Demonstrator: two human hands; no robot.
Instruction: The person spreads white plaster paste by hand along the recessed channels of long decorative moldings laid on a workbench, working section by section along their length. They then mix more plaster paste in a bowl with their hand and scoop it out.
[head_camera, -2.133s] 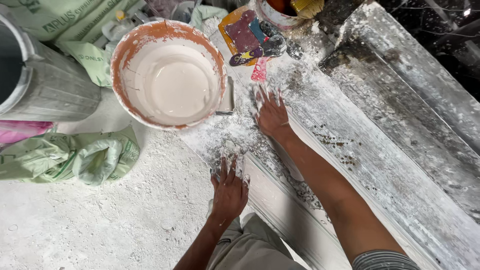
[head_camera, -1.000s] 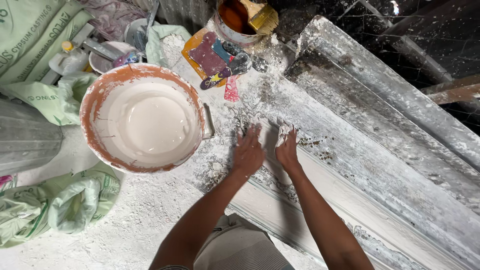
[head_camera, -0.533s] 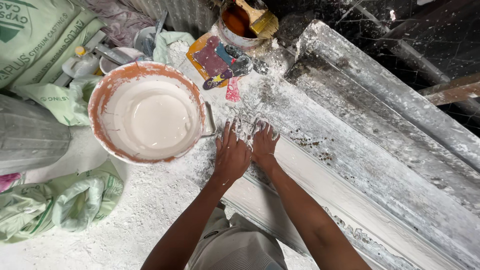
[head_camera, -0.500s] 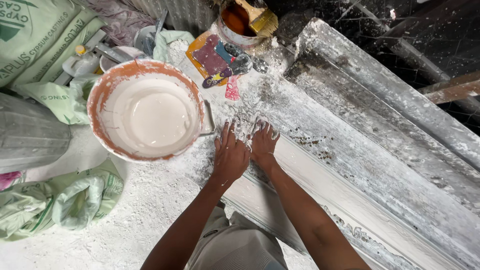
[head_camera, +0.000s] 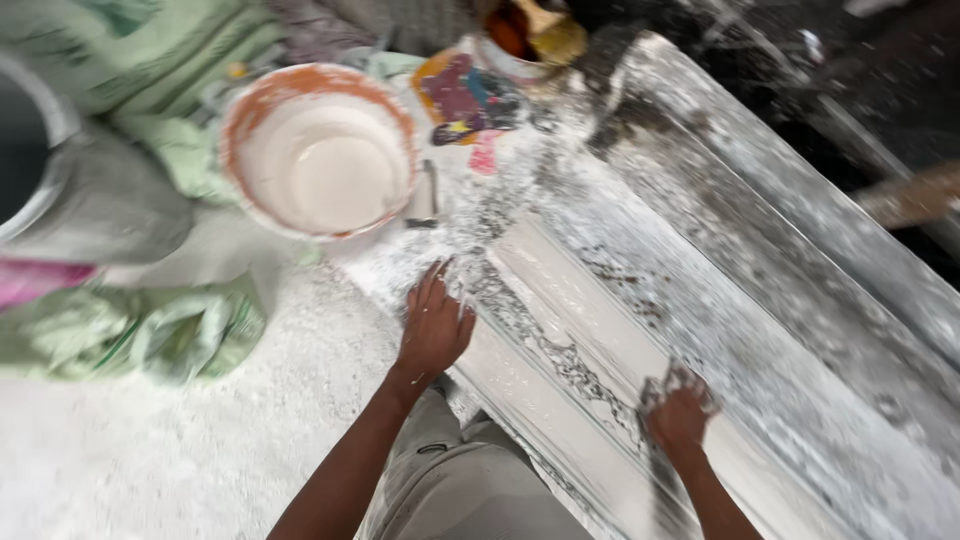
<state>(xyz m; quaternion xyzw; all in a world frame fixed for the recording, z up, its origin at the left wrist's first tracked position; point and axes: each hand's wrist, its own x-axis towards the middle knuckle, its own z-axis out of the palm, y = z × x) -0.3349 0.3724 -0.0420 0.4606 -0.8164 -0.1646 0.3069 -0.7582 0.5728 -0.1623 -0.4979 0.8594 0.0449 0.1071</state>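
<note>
Head view: the left hand (head_camera: 432, 325) lies flat, fingers spread, on the near edge of the long white moulding (head_camera: 600, 340), just below the bucket (head_camera: 318, 150). The right hand (head_camera: 680, 412), fingers curled loosely, scoops wet plaster farther along. The moulding looks heavy, stiff and brittle; it is probably best held by its edges.

Bucket (head_camera: 318, 150) left of moulding (head_camera: 640, 330); both hands (head_camera: 432, 325) (head_camera: 680, 415) on moulding.

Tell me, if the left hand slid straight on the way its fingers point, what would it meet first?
Probably the small dark tool lying beside the orange-rimmed bucket. The left hand points up-frame across powdery white surface; the blur leaves this uncertain.
</note>
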